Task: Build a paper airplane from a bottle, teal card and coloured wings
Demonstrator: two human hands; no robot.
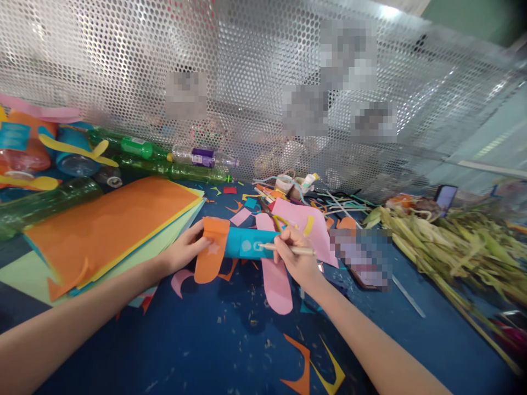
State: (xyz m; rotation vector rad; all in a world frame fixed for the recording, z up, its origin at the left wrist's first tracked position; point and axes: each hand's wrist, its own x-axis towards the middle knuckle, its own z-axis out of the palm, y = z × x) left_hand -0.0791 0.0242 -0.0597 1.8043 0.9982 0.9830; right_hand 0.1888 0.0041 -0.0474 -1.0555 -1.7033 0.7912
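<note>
A toy plane lies crosswise before me, with a blue body (234,244), an orange strip (212,263) across its left end and a pink wing (276,288) under its right part. My left hand (187,249) grips the orange end, its thumb on top of the strip and its other fingers partly hidden behind. Pinched in my right hand (294,255) is a pale pen (302,250), its tip resting on the blue body. Whitish marks show beside the tip, and a faint star is on the orange strip.
Stacked coloured sheets (119,225) lie left, near green bottles (49,203). Beyond my right hand are a pink sheet (319,222) and scraps. A phone (364,258) and dry husks (436,258) lie right. An orange offcut (302,362) is in front; a perforated metal screen (247,71) stands behind.
</note>
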